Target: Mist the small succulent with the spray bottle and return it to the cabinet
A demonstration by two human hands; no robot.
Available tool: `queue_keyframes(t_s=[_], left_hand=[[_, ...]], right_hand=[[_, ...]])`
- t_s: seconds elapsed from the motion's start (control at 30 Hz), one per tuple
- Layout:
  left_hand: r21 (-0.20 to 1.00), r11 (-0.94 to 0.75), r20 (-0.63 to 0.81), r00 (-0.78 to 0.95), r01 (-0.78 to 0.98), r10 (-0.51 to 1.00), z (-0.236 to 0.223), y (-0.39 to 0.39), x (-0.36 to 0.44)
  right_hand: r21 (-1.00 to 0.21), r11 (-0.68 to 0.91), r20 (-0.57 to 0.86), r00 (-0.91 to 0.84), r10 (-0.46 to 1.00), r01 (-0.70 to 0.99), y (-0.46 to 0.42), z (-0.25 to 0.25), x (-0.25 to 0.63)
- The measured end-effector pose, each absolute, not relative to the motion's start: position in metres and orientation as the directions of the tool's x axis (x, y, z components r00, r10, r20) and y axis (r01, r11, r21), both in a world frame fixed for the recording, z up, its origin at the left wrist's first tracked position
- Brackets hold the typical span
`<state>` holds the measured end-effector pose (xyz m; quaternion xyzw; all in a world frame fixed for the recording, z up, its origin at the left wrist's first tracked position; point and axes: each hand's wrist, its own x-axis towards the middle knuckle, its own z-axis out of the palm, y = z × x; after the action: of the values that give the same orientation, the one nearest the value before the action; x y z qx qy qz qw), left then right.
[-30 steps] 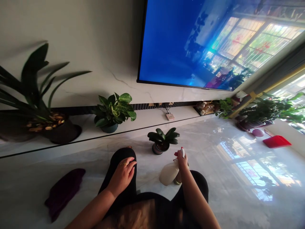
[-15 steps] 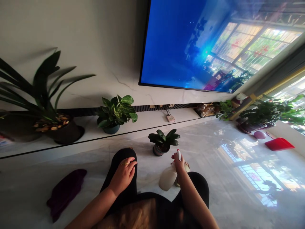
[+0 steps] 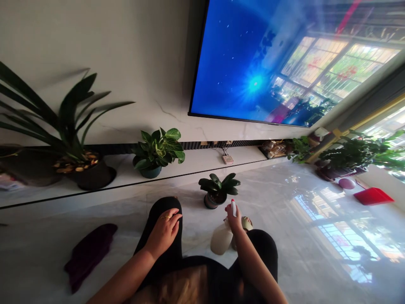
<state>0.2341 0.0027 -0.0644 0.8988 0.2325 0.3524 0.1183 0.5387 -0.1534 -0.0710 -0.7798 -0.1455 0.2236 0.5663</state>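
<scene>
My right hand (image 3: 233, 219) is closed round the neck of a spray bottle (image 3: 221, 239). Its nozzle, with a red tip, points forward at a small potted plant (image 3: 218, 184) with broad dark leaves. That plant stands on the floor in a dark pot (image 3: 212, 201), just beyond the hand. On my bent left knee rests my left hand (image 3: 166, 230), fingers loosely bent, a gold ring on one of them, holding nothing. A dark purple cloth (image 3: 90, 255) lies crumpled on the floor to the left.
A low white ledge (image 3: 194, 165) runs along the wall, carrying a leafy green plant (image 3: 158, 152), a large long-leaved plant (image 3: 72, 122) and a small box (image 3: 228, 159). Above hangs a television (image 3: 240, 71). At right are a red dustpan (image 3: 373, 196) and window plants (image 3: 351, 152).
My right hand has shifted slightly left, and the spray bottle stands a little more upright. My left hand has stayed on the knee. The view has turned slightly left.
</scene>
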Motion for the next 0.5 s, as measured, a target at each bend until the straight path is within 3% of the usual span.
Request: queue_keyframes(t_s=[0.23, 0.5], left_hand=[[0.432, -0.842, 0.563, 0.632, 0.325, 0.533, -0.065, 0.003, 0.228], [0.411, -0.847, 0.569, 0.63, 0.338, 0.528, -0.068, 0.003, 0.225]], right_hand=[[-0.924, -0.375, -0.273, 0.815, 0.51, -0.075, -0.159, -0.075, 0.532], [-0.948, -0.313, -0.148, 0.788, 0.597, 0.059, -0.152, -0.068, 0.53]])
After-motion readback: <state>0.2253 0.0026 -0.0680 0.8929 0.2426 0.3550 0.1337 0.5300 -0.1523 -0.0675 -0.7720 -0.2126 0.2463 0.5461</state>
